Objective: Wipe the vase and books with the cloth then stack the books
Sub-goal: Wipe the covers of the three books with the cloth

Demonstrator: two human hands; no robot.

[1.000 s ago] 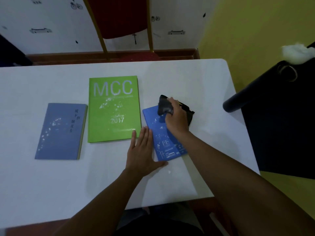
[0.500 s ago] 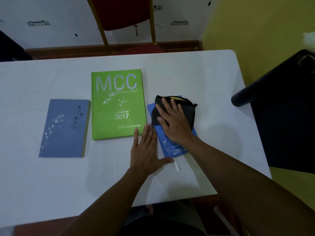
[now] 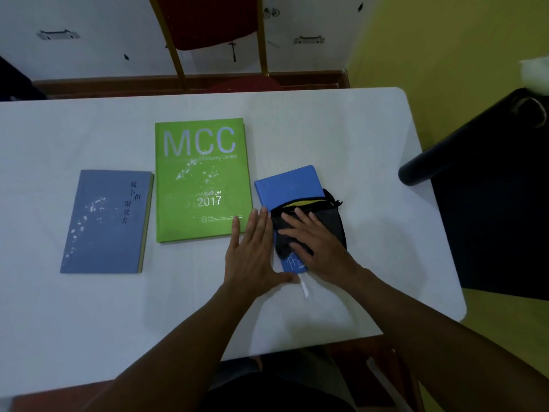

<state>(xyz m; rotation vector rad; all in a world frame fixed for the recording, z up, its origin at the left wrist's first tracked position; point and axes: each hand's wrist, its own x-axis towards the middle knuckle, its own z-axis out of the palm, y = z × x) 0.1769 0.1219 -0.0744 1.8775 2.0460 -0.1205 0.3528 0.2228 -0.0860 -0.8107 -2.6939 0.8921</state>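
Three books lie flat on the white table [image 3: 341, 135]. A grey-blue book [image 3: 104, 227] is at the left, a large green "MCC 2017" book [image 3: 202, 179] in the middle, and a small bright blue book [image 3: 289, 185] at the right. A black cloth [image 3: 326, 215] lies over the blue book's near half. My right hand [image 3: 315, 242] presses flat on the cloth, fingers spread. My left hand [image 3: 252, 251] lies flat on the table against the blue book's left edge. White specks dot the grey-blue and green covers. No vase is in view.
A red chair with gold legs [image 3: 208, 22] stands behind the table's far edge. A dark piece of furniture [image 3: 490, 197] sits close to the table's right side. A white bookmark strip [image 3: 304, 288] sticks out of the blue book's near end.
My right hand has opened flat on the cloth and dragged it from the blue book's far end toward me. The far half of the cover now shows. My left hand stayed put.
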